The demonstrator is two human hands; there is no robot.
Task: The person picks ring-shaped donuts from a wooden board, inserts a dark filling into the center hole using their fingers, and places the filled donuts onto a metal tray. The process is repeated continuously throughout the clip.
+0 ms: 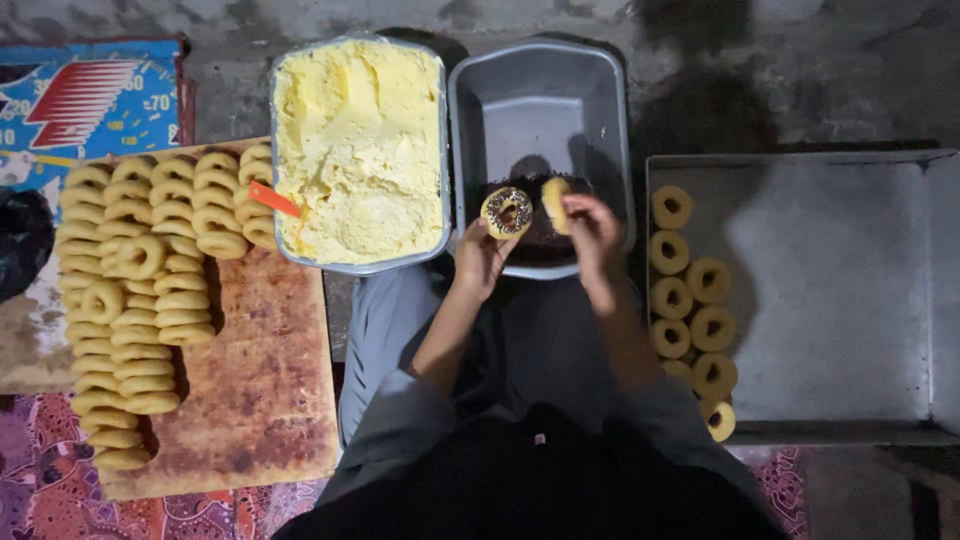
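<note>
My left hand (478, 258) holds up a ring-shaped doughnut (507, 212) whose top is covered in dark sprinkles. My right hand (592, 232) grips a second, plain yellow doughnut (555, 203) on edge. Both hands hover over the near end of a grey metal tub (540, 90), where a heap of dark sprinkles (540, 243) lies. Left of it stands a tub of pale yellow cream (358, 140) with an orange-handled tool (274, 199) stuck in it.
Several plain doughnuts (140, 300) are stacked in rows on a wooden board (260, 400) at the left. A large metal tray (840, 300) on the right carries several finished doughnuts (690, 310) along its left side. My lap in grey trousers (400, 330) fills the bottom middle.
</note>
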